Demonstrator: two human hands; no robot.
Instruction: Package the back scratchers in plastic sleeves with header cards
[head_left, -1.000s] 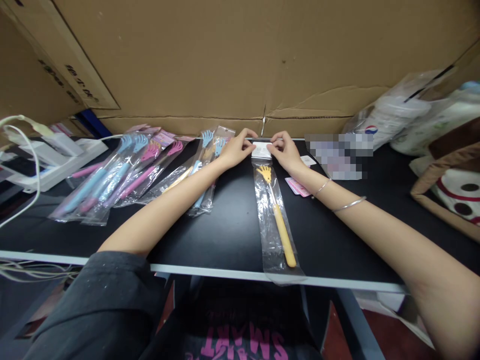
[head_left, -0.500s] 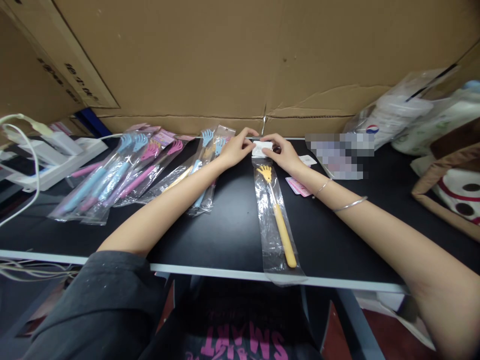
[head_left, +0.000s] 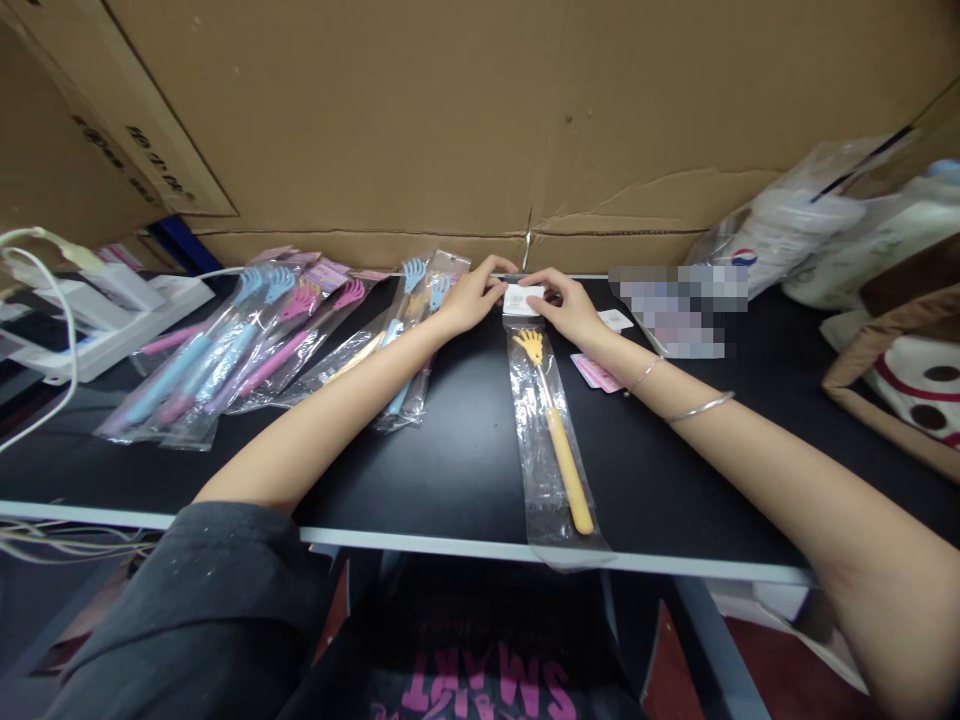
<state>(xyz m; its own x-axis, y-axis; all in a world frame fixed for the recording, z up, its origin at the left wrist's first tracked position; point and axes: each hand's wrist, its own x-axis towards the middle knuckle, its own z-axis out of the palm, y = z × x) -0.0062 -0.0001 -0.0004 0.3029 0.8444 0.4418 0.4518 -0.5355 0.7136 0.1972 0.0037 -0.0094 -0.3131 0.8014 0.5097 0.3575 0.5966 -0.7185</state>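
Observation:
A yellow back scratcher [head_left: 566, 465] with a hand-shaped head lies inside a clear plastic bag [head_left: 540, 500], its foot hanging just over the desk's front edge. At the bag's top end sits a white card [head_left: 523, 299] with small print. My left hand [head_left: 480, 295] pinches the card's left side, fingers curled. From the right, my right hand [head_left: 568, 306] grips the same card, thumb lying on its face. Beside my right forearm are pink cards [head_left: 596, 373] and a white card with a printed mark [head_left: 615, 320].
Several bagged back scratchers [head_left: 225, 350] in blue and pink lie at left, and more [head_left: 412, 330] lie behind my left forearm. A white power strip [head_left: 112, 325] with cables stands far left. A bagged cup [head_left: 795, 235] and a bag [head_left: 907, 370] are at right; cardboard [head_left: 450, 120] walls the back.
Both hands stay at the white card with only a slight shift of the fingers. The bagged back scratcher has not visibly moved.

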